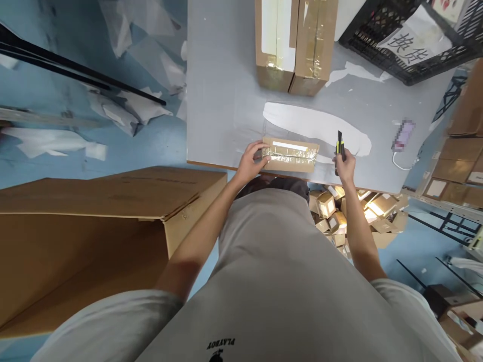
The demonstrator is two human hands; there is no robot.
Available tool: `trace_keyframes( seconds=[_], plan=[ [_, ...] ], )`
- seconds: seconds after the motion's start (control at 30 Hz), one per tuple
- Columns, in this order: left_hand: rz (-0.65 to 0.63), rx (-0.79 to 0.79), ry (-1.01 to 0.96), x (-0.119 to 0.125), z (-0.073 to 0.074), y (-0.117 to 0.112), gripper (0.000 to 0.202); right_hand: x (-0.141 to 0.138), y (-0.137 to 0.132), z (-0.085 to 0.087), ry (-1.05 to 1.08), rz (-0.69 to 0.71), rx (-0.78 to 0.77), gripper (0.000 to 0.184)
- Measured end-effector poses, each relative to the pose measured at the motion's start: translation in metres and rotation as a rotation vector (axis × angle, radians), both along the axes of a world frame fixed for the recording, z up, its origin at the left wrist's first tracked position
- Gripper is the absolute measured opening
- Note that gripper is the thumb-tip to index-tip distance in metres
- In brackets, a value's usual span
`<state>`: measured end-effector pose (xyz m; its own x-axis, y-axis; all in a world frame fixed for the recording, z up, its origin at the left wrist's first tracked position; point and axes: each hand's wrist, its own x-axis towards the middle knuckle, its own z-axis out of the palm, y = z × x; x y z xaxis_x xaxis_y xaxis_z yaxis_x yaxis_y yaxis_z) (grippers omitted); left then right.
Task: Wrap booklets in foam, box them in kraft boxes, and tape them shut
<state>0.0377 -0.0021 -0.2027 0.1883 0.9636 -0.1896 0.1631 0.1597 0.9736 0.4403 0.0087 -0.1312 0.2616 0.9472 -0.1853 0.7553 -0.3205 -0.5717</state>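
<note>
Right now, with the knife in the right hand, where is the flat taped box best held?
By its left short end, from the left, where the left hand sits. The taped box lies flat along the near edge of the table, tape running lengthwise, so an end grip probably keeps that hand off the tape and away from the knife in the right hand.

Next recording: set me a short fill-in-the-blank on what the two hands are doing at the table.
The left hand grips one end of a small taped ____ at the near edge of the table.
The right hand holds a yellow-and-black ____.
Farther back on the table, ____ bigger boxes stand side by side.
Missing words: box; knife; two.
</note>
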Motion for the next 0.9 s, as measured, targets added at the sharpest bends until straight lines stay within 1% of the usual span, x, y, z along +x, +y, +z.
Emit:
trace_keyframes(
  seconds=[0.07, 0.1, 0.17, 0.23, 0.3, 0.33, 0.4, 0.47, 0.57, 0.73, 0.9],
  plan=[
    [-0.01, -0.016, -0.024, -0.002, 0.0, 0.0, 0.049, -0.027, 0.005, 0.025, 0.036, 0.095, -0.037, 0.054],
    [-0.015, -0.024, -0.034, -0.003, -0.001, 0.001, 0.05, -0.043, 0.007, 0.038, 0.034, 0.17, -0.056, 0.058],
    [-0.022, -0.035, -0.05, -0.004, -0.001, 0.001, 0.053, -0.078, 0.013, 0.064, -0.009, 0.374, -0.092, 0.063],
    [-0.024, -0.036, -0.061, -0.006, -0.003, 0.001, 0.055, -0.113, 0.02, 0.084, -0.117, 0.638, -0.158, 0.064],
    [-0.024, -0.025, -0.065, -0.006, -0.006, 0.001, 0.057, -0.143, 0.028, 0.097, -0.285, 0.85, -0.264, 0.06],
    [-0.024, -0.018, -0.065, -0.006, -0.007, 0.001, 0.058, -0.156, 0.031, 0.101, -0.371, 0.931, -0.309, 0.058],
    [-0.027, -0.006, -0.066, -0.006, -0.009, 0.0, 0.06, -0.176, 0.038, 0.104, -0.521, 1.043, -0.373, 0.053],
    [-0.027, -0.004, -0.074, -0.006, -0.011, 0.0, 0.063, -0.189, 0.042, 0.106, -0.617, 1.11, -0.407, 0.053],
    [-0.027, -0.002, -0.081, -0.006, -0.012, 0.0, 0.065, -0.199, 0.045, 0.108, -0.688, 1.15, -0.447, 0.058],
    [-0.02, 0.038, -0.051, -0.006, -0.013, -0.001, 0.061, -0.205, 0.044, 0.11, -0.725, 1.164, -0.457, 0.057],
    [-0.025, 0.018, -0.08, -0.006, -0.014, 0.0, 0.06, -0.209, 0.043, 0.11, -0.747, 1.184, -0.441, 0.056]
  ],
)
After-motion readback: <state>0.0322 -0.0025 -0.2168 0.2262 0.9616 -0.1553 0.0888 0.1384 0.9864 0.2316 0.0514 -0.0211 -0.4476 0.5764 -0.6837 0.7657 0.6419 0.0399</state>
